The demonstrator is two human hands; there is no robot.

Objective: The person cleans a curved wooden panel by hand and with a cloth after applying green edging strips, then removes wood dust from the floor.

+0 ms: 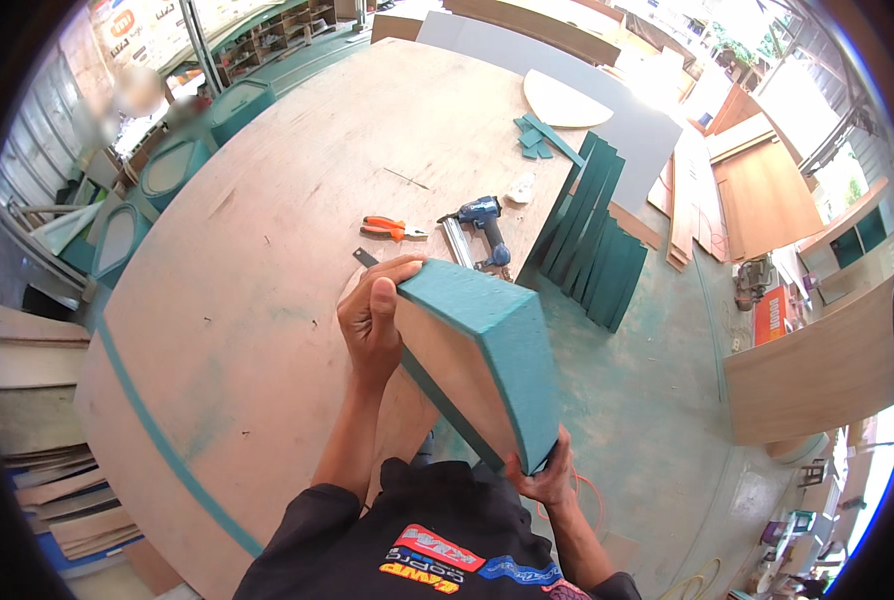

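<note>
Both my hands grip an angular wooden box-like piece (457, 355), with teal sides and a bare wood face, tilted above the table's near right edge. My left hand (372, 325) is closed on its upper left corner, thumb up. At the lower right corner, my right hand (547, 472) holds it from below, with part of the fingers hidden. A dark flat strip end with a hole (364, 257) sticks out beyond my left hand; I cannot tell whether it belongs to the piece. Just past the piece lie orange-handled pliers (392, 228) and a blue nail gun (480, 228).
The large wooden table (247, 270) bears a thin rod (405, 178), a small white item (519, 187) and short teal offcuts (535, 138). Long teal strips (592, 235) lean at its right edge. Teal-framed pieces (175, 170) stand left. An orange hose (595, 490) lies right of me.
</note>
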